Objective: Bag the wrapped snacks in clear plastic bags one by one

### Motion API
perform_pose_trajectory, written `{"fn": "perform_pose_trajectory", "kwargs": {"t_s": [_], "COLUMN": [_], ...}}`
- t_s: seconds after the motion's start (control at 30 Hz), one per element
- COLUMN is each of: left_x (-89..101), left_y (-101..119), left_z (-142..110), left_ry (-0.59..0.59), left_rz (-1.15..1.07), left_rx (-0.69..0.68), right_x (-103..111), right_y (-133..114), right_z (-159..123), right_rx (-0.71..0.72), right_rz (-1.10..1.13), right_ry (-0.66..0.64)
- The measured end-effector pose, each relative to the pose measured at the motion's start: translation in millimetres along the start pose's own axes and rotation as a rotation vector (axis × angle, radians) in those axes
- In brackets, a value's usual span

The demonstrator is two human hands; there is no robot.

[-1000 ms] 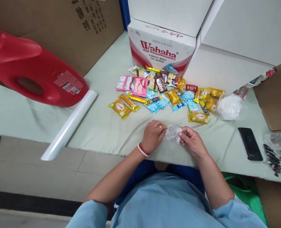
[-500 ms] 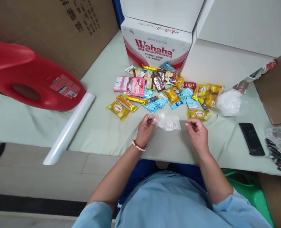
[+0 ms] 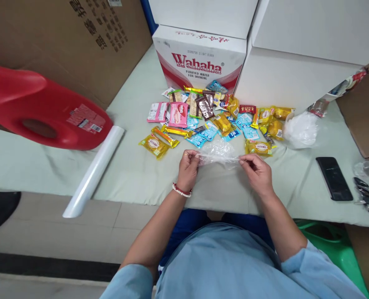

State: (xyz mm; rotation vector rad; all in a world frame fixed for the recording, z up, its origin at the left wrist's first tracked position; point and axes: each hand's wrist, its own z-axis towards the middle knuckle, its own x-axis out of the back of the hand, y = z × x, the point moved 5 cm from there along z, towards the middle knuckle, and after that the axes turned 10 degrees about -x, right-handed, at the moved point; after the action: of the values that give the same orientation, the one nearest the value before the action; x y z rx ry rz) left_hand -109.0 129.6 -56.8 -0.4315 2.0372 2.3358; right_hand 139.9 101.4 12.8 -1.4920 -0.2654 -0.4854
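Observation:
A clear plastic bag (image 3: 218,153) is stretched sideways between my two hands, just above the table cloth. My left hand (image 3: 188,166) pinches its left end, and my right hand (image 3: 257,171) pinches the right end. Beyond the bag lies a loose pile of wrapped snacks: a pink packet (image 3: 178,114), dark brown packets (image 3: 205,107), light blue sachets (image 3: 245,125) and several yellow-wrapped cakes (image 3: 222,123). One yellow cake packet (image 3: 155,144) lies at the pile's left edge, and another (image 3: 258,148) is close beyond my right hand.
A red jug (image 3: 44,108) and a white roll (image 3: 94,172) are on the left, the roll overhanging the table edge. A Wahaba-style white water carton (image 3: 200,62) stands behind the pile. To the right are bunched clear bags (image 3: 301,130), a black phone (image 3: 334,178) and a green stool (image 3: 330,245).
My right hand, earlier apart from the bag, has moved left and taken hold of its right end. The bag is now pulled taut along one edge. The view has shifted slightly.

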Motion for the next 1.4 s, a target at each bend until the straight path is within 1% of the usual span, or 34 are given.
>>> {"fn": "perform_pose_trajectory", "kwargs": {"t_s": [0.1, 0.13, 0.17, 0.2, 0.23, 0.27, 0.3, 0.33, 0.4, 0.43, 0.47, 0.5, 0.53, 0.6, 0.63, 0.7, 0.77, 0.83, 0.9, 0.93, 1.0, 1.03, 1.07, 1.1, 1.17, 1.2, 1.23, 1.3, 1.4], "left_x": [-3.2, -4.3, -5.3, -6.0, -6.5, -6.7, -6.7, -6.6, -7.1, -7.9, -9.5, -11.9, -14.7, -18.1, -17.1, -9.7, -1.3, 1.4, -3.3, -8.1, -18.7, -21.4, -21.1, -17.9, -8.3, -5.1, -4.0, -6.2, -13.4], "left_y": [4.7, 5.9, 6.8, 7.6, 8.3, 8.9, 9.5, 10.5, 13.6, 16.4, 20.2, 24.4, 28.8, 35.5, 37.0, 34.8, 27.6, 23.0, 26.6, 30.9, 39.5, 42.7, 44.9, 46.0, 44.4, 42.6, 41.0, 40.3, 41.8], "left_z": [-1.9, -2.5, -3.1, -3.6, -4.1, -4.6, -5.3, -6.1, -8.3, -9.7, -11.2, -12.8, -14.4, -16.8, -17.2, -16.6, -16.8, -19.5, -23.1, -24.5, -25.7, -24.9, -22.7, -19.7, -14.0, -12.5, -12.2, -15.4, -27.8], "left_ry": [-0.046, -0.058, -0.068, -0.074, -0.078, -0.077, -0.074, -0.068, -0.059, -0.057, -0.064, -0.085, -0.114, -0.148, -0.131, -0.031, 0.082, 0.134, 0.1, 0.048, -0.074, -0.103, -0.086, -0.028, 0.135, 0.197, 0.231, 0.241, 0.211], "left_rz": [0.045, 0.042, 0.037, 0.034, 0.034, 0.039, 0.052, 0.072, 0.135, 0.177, 0.223, 0.268, 0.306, 0.345, 0.34, 0.283, 0.195, 0.157, 0.219, 0.277, 0.371, 0.386, 0.374, 0.33, 0.169, 0.074, -0.011, -0.101, -0.07], "left_rx": [0.006, 0.015, 0.024, 0.031, 0.034, 0.032, 0.024, 0.01, -0.038, -0.077, -0.128, -0.187, -0.248, -0.345, -0.364, -0.325, -0.214, -0.134, -0.15, -0.187, -0.259, -0.273, -0.266, -0.239, -0.137, -0.082, -0.037, 0.005, -0.008], "right_x": [15.1, 20.2, 26.5, 33.8, 40.6, 44.6, 42.9, 33.9, 0.4, -17.7, -33.6, -46.2, -55.5, -67.7, -71.2, -72.3, -67.4, -61.3, -56.5, -54.5, -50.7, -48.1, -44.8, -40.9, -32.7, -29.1, -26.2, -22.2, -20.8], "right_y": [-13.0, -14.1, -13.4, -11.0, -7.4, -2.8, 2.1, 6.7, 10.0, 8.4, 5.8, 3.0, 0.5, -3.1, -3.9, -3.6, -0.2, 4.7, 7.5, 7.4, 4.5, 2.4, 0.6, -0.5, 0.3, 1.8, 3.2, 4.5, 4.9], "right_z": [-11.2, -12.7, -12.7, -11.7, -10.5, -9.5, -8.9, -9.4, -18.0, -23.9, -27.6, -27.9, -25.8, -19.6, -16.7, -13.0, -13.6, -18.6, -25.3, -28.3, -32.7, -34.0, -34.7, -35.1, -35.9, -36.7, -37.6, -39.3, -38.8], "right_rx": [0.128, 0.155, 0.161, 0.145, 0.102, 0.038, -0.044, -0.134, -0.29, -0.334, -0.353, -0.352, -0.341, -0.312, -0.303, -0.305, -0.345, -0.406, -0.433, -0.424, -0.368, -0.332, -0.3, -0.28, -0.289, -0.312, -0.335, -0.347, -0.314], "right_rz": [-0.097, -0.132, -0.161, -0.18, -0.179, -0.156, -0.113, -0.059, 0.057, 0.1, 0.124, 0.138, 0.144, 0.164, 0.181, 0.23, 0.291, 0.35, 0.361, 0.347, 0.29, 0.256, 0.221, 0.188, 0.156, 0.167, 0.196, 0.291, 0.427], "right_ry": [-0.045, -0.039, 0.001, 0.072, 0.146, 0.186, 0.151, 0.026, -0.348, -0.485, -0.537, -0.502, -0.411, -0.248, -0.212, -0.209, -0.246, -0.296, -0.341, -0.361, -0.399, -0.412, -0.417, -0.417, -0.411, -0.407, -0.397, -0.343, -0.192]}}
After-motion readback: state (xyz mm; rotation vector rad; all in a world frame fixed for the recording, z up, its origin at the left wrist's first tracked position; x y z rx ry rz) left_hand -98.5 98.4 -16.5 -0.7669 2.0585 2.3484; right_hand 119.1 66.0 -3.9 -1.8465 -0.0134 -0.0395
